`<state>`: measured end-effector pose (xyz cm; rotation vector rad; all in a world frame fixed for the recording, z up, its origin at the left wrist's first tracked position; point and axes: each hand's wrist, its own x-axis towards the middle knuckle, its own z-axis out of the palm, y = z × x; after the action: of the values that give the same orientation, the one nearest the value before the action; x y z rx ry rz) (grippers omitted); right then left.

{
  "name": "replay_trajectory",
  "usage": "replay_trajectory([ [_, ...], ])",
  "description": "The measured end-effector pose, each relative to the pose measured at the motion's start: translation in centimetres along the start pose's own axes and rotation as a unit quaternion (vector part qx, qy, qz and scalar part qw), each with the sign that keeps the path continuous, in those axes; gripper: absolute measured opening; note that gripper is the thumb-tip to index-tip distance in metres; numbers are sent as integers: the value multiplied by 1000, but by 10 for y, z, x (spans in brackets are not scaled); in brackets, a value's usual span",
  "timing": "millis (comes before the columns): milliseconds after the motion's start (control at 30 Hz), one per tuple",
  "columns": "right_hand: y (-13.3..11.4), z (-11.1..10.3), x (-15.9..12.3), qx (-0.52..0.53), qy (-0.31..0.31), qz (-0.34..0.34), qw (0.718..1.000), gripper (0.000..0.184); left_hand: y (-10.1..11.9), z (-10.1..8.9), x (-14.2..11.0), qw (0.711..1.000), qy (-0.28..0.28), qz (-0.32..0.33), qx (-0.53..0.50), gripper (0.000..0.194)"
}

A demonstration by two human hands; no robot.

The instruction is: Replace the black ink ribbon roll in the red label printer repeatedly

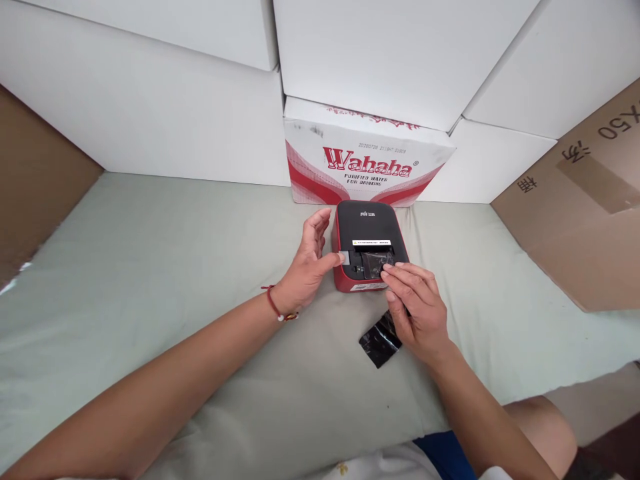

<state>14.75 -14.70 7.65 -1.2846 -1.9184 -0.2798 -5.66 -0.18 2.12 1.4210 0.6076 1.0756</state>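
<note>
A small printer-like device [367, 223] with a black top and red sides lies on the pale green cloth. My left hand [311, 261] is at its left side, fingers stretched and apart, the thumb touching a grey button [345, 257] on the edge. At the front right corner is my right hand [419, 305], its fingers held together over a shiny black film [373, 265] below the device's slot. A second stretch of black film [380, 341] lies on the cloth, partly under the right hand; whether the two join is hidden.
Behind the device stands a white and red Wahaha water carton [367, 157]. White boxes [165, 100] form a wall at the back. A brown carton [585, 200] borders the right, another brown surface [40, 173] the left. The cloth [150, 267] has soft wrinkles.
</note>
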Motion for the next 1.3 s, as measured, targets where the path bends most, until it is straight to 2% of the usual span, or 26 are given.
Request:
replay_trajectory([
  [133,0,-3,3,1,-9,-2,1000,48,-2,4,3,999,-20,11,-34,85],
  [267,0,-4,6,4,-16,-10,1000,43,-4,6,4,999,-13,13,-44,83],
  [367,0,-9,11,12,-19,-6,1000,35,-10,6,3,999,-14,8,-47,85],
  [433,1,-17,19,30,-47,18,998,26,-16,6,2,999,-10,2,-50,85],
  [500,4,-26,35,59,-89,71,992,23,-21,7,2,998,0,-2,-55,83],
  [567,9,-33,58,74,-134,138,979,29,-24,7,1,998,4,-1,-55,81],
  [633,15,-32,86,41,-192,175,965,31,-26,7,1,999,3,2,-49,79],
  [700,21,-22,115,-46,-298,153,941,28,-25,7,1,999,-1,1,-43,77],
  [767,26,-3,138,-147,-403,114,896,27,-25,6,1,999,-4,2,-41,76],
  [833,31,19,152,-211,-452,92,862,28,-25,6,2,999,-6,5,-48,74],
  [867,33,29,156,-228,-460,88,854,28,-25,6,2,999,-7,6,-54,74],
  [1000,38,55,161,-253,-474,84,839,19,-27,6,3,998,-5,6,-67,75],
  [1100,34,49,158,-262,-464,86,842,20,-28,6,3,998,-3,4,-56,75],
  [1133,31,41,156,-263,-452,89,848,22,-28,6,3,999,-4,8,-51,74],
  [1200,24,17,150,-242,-406,99,876,25,-28,5,2,999,-9,17,-48,72],
  [1300,19,-36,134,-138,-304,143,932,27,-27,5,1,998,-13,12,-61,72],
])
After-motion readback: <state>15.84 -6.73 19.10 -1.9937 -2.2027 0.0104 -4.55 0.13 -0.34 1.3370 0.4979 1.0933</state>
